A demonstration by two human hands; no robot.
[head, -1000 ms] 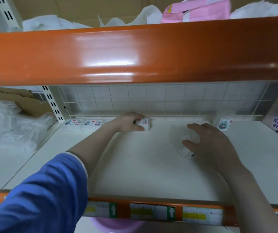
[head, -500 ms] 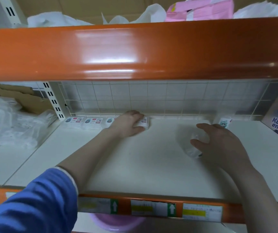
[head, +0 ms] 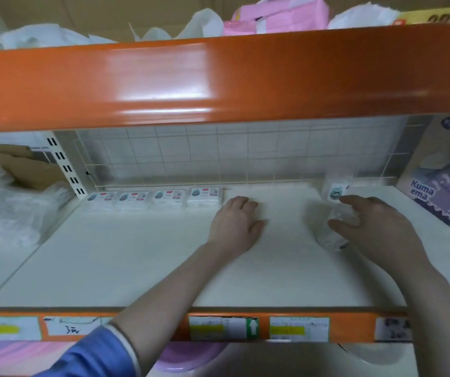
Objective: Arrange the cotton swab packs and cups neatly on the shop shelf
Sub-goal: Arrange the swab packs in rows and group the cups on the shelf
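I am watching my left hand (head: 236, 223) coming back off the fourth cotton swab pack (head: 205, 196), fingers loosely spread and holding nothing, so that pack is now sitting placed at the right end of the row. My right hand (head: 376, 229) is curling its fingers around a clear cup (head: 332, 235) lying mid-shelf. Farther back I am counting four packs side by side against the wire grid (head: 218, 153), plus one upright cup (head: 336, 190) at the rear: two cups in all.

Four packs (head: 154, 198) line the shelf (head: 137, 257) back-left; a cup (head: 336, 191), seemingly, stands back-right.
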